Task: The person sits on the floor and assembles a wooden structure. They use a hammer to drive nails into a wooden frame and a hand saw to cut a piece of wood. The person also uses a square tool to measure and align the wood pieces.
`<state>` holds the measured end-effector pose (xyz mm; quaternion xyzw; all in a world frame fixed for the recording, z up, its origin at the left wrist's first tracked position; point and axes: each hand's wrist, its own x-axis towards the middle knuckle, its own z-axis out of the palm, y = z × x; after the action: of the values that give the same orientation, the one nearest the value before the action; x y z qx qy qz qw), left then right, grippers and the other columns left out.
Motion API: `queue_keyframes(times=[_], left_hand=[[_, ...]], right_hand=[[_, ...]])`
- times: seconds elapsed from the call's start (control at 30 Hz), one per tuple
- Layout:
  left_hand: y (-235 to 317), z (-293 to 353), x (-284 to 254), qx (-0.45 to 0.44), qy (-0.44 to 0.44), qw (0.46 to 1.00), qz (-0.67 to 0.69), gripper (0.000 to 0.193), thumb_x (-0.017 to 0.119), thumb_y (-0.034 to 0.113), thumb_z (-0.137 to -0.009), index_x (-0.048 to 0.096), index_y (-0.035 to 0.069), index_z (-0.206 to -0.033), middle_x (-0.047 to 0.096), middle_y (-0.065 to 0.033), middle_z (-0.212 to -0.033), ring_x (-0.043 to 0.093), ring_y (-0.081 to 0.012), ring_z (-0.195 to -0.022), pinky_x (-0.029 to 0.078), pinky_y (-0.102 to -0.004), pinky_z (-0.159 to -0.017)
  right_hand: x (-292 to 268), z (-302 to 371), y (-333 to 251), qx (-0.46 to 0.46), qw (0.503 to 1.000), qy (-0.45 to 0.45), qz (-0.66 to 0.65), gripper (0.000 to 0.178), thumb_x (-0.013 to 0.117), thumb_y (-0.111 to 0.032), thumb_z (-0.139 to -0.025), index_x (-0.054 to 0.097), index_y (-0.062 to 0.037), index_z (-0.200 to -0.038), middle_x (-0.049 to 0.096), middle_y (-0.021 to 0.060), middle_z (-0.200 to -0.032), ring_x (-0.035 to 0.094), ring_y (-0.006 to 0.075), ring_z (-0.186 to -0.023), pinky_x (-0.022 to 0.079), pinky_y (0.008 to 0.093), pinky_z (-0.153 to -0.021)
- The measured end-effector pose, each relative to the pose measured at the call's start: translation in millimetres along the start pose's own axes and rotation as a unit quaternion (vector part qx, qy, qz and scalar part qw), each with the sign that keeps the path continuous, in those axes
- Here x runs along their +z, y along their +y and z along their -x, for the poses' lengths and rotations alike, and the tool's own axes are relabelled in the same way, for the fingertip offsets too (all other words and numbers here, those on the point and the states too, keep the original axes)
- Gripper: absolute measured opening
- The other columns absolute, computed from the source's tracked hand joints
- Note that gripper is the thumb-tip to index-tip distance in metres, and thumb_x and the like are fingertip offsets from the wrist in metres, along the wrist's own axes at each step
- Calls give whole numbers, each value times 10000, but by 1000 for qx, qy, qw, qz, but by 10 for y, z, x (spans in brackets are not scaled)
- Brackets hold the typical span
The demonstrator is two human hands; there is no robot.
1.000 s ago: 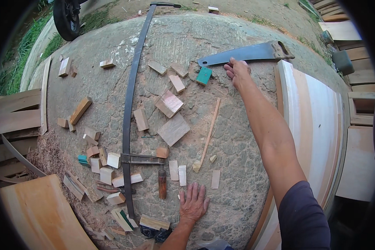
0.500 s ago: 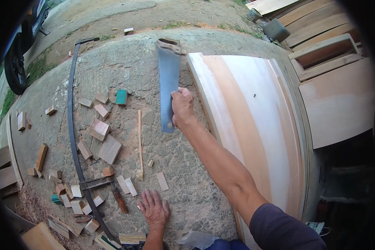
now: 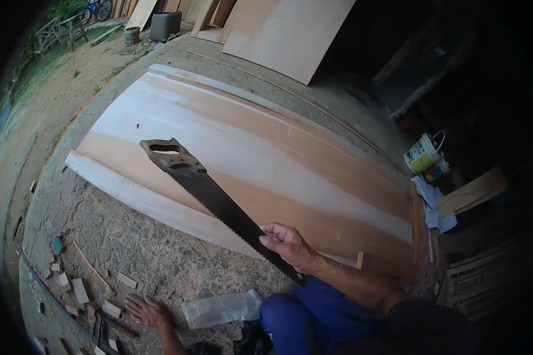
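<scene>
My right hand (image 3: 289,245) grips a handsaw (image 3: 219,201) by its blade, near the narrow tip. The saw's wooden handle points away to the upper left, over a large wooden panel (image 3: 266,171) with pale and tan bands. Its toothed edge faces down and left. My left hand (image 3: 148,312) rests with spread fingers on the rough concrete, holding nothing. Small wood offcuts (image 3: 80,291) lie just beyond and left of it, and a clear plastic bag (image 3: 222,309) is to its right.
A long bar clamp (image 3: 59,305) curves along the left among the offcuts, near a green block (image 3: 57,244) and a thin wood strip (image 3: 93,266). Beyond the panel leans a plywood sheet (image 3: 284,35). A yellow and white bucket (image 3: 423,154) stands at the right.
My view has swung to the right, bringing the whole panel and the bucket into sight. The saw has moved from above the concrete to over the panel. My left hand stays on the ground.
</scene>
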<state>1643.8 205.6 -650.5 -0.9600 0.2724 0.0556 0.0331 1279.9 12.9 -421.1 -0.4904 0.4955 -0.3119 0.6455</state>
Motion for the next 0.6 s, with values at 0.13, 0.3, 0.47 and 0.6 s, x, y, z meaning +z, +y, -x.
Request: queue_keyframes(times=[0.13,0.3,0.47,0.6], left_hand=[[-37,-26,250,-8,42,996,-83,663,203,514,-1077,236,147,-1627,235,-113,-1683,227,-307,-1545,171,-498,-1235],[-195,-192,441,17,123,976,-181,601,220,438,-1090,327,133,-1596,222,-110,-1685,357,-299,-1485,299,-460,-1188],[29,-124,290,39,169,966,-190,562,292,383,-1084,367,115,-1572,283,-152,-1641,420,-328,-1421,355,-465,-1138],[366,8,209,85,179,966,-168,532,350,339,-1080,398,101,-1553,332,-187,-1607,470,-352,-1369,399,-469,-1098]], right_hand=[[-1317,730,-210,43,992,106,49,369,628,-193,-1034,589,25,-1329,678,0,-1056,599,29,-880,508,207,-780],[-2575,1606,-73,146,949,242,138,365,567,-134,-1043,564,45,-1362,671,22,-1069,584,44,-898,505,208,-783],[-3930,2840,310,171,885,379,209,541,593,-157,-1023,423,104,-1466,589,204,-1375,587,243,-1216,478,317,-990],[-4870,4039,638,296,802,428,292,595,645,-229,-989,439,103,-1438,595,247,-1365,593,285,-1224,468,379,-1000]])
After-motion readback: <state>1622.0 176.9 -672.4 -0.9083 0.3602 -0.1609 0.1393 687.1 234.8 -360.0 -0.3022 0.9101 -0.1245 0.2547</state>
